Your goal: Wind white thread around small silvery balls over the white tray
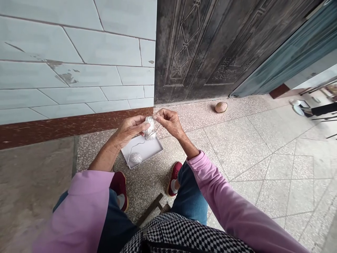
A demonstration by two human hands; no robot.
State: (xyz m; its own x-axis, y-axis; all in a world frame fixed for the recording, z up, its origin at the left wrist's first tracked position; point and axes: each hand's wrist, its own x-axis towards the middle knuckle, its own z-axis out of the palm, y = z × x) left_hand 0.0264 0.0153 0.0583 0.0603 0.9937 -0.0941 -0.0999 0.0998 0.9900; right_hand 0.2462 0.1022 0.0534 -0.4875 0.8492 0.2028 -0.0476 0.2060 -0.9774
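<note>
Two bare hands work together over a shallow white cardboard tray (pixel 150 149), which sits on the speckled terrazzo floor (pixel 250 147) between the person's red canvas shoes (pixel 175 172). The work in hand is with a crumpled, silvery-white bundle of thread (pixel 150 128), held up just above the tray. The left hand (pixel 130 130) is closed around one side of it, fingers curled in and pressing against it, while the right hand (pixel 170 123) grips the top from the other side, thumb and forefinger pinched together. Neither hand is open. A thin pale strand (pixel 137 144) drops from the bundle to a small round ball of white yarn (pixel 135 158), which rests inside the tray, untouched by either hand.

Pink sleeves (pixel 223 196) are pushed back from both wrists, and a black-and-white checked cloth (pixel 184 232) lies across the lap over blue jeans (pixel 189 200). Ahead stand a pale blue tiled wall (pixel 79 63) with a dark red skirting band (pixel 65 126) and a dark embossed metal door (pixel 200 45). A small domed tan object (pixel 221 107) sits on the floor near the door's foot — what it is, the view does not settle.
</note>
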